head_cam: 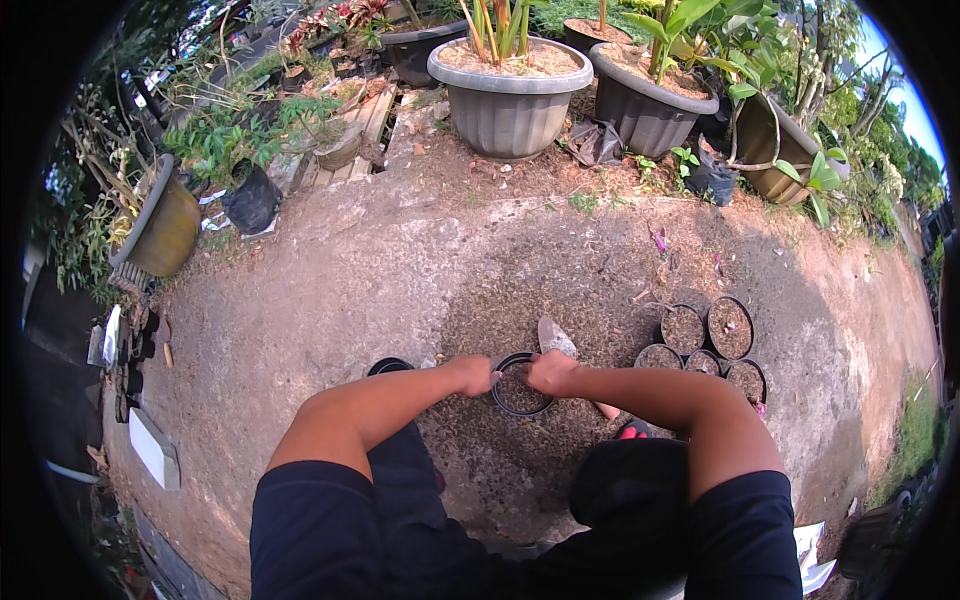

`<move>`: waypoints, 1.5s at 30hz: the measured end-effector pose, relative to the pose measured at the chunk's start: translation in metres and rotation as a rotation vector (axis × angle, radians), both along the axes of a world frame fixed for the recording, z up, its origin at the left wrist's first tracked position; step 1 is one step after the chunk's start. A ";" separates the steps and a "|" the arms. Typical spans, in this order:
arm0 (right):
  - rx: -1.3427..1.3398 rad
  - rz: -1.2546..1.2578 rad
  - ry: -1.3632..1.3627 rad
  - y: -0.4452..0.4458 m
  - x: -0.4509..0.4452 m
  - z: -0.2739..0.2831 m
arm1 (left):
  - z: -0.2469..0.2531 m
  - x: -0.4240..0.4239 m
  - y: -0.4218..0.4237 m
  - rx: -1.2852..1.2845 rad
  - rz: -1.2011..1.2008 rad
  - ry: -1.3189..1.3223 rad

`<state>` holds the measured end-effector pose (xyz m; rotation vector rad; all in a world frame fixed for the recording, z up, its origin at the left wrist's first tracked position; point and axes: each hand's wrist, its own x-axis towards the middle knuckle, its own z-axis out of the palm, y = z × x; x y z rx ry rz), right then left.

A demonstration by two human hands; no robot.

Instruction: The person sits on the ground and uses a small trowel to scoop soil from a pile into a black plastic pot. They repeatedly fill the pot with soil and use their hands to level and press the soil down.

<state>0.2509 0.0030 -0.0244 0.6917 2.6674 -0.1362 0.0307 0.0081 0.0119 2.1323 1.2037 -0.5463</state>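
A small round black plastic plant pot (523, 413) stands on the ground before me, with brown soil or potting mix (523, 391) inside. My left hand (472, 375) grips its left rim, thumb toward the inside. At the upper right of the rim my right hand (553, 373) is closed on the edge. Under my right forearm lies a hand trowel; its soil-dusted metal blade (553, 335) points away from me and its handle end (607, 410) shows below the arm. Another black pot (390, 364) is partly hidden behind my left forearm.
Several soil-filled black pots (683, 330) cluster at right, some partly behind my arm. Loose soil (491, 315) covers the concrete around the held pot. Large grey planters (511, 112) line the far edge. A tilted planter (169, 232) and a white block (154, 450) are at left.
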 end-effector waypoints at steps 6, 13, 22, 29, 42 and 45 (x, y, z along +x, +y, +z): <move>0.094 -0.137 0.311 0.021 0.025 0.036 | -0.001 -0.004 -0.002 -0.006 0.016 -0.012; 0.046 -0.386 0.131 0.028 0.048 0.058 | -0.016 -0.006 0.002 0.012 -0.005 -0.006; -0.084 -0.129 0.017 -0.014 0.007 0.040 | -0.019 -0.007 0.002 0.024 -0.002 -0.047; -0.113 -0.196 -0.070 -0.023 -0.011 0.035 | -0.019 -0.004 0.002 0.022 -0.007 -0.039; -0.124 -0.195 0.020 -0.010 0.003 0.019 | -0.008 -0.004 0.000 0.019 -0.008 -0.011; -0.067 -0.193 0.188 0.004 0.016 0.018 | -0.006 -0.003 0.000 0.007 -0.008 -0.010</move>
